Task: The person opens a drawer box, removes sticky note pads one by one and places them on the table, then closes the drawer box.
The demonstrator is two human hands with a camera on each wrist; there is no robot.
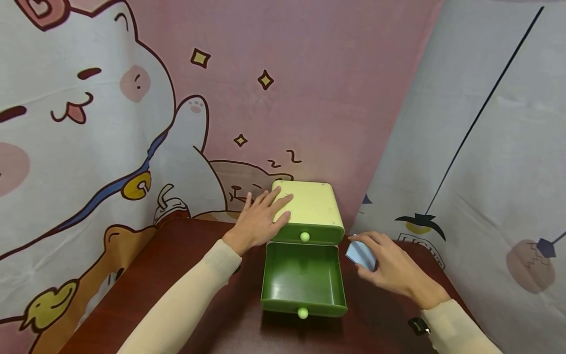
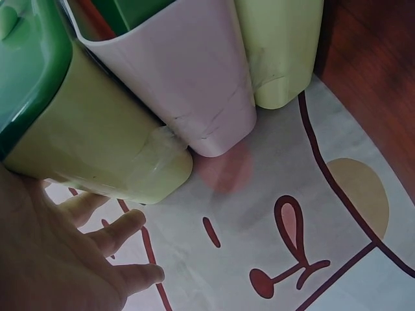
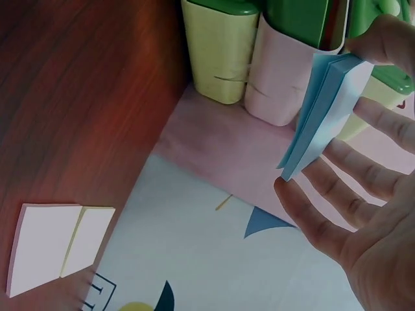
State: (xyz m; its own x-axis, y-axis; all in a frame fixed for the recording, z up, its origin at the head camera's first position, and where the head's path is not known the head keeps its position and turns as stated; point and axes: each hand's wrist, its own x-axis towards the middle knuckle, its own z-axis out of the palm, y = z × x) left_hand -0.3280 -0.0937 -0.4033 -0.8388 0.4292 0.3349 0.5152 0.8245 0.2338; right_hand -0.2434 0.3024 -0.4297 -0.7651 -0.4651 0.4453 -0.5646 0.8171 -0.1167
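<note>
A small desktop drawer cabinet [image 1: 311, 204] with a pale yellow top and green drawer fronts stands on the table. One green drawer [image 1: 287, 307] below the top one is pulled out, its floor in view. Fingers spread, my left hand [image 1: 254, 223] rests on the cabinet's top left side. To the right of the cabinet, my right hand [image 1: 391, 265] holds a light blue pad of sticky notes [image 1: 361, 255] between thumb and fingers. In the right wrist view the blue paper pad [image 3: 324, 113] is seen edge-on, its sheets slightly fanned, near the pink section [image 3: 275, 84].
Two pale paper pads, one larger [image 3: 44, 243] and one smaller [image 3: 87, 241], lie side by side on the dark red-brown table [image 1: 199, 314], as the right wrist view shows. A printed cartoon cloth [image 1: 331, 88] hangs behind and beside the table.
</note>
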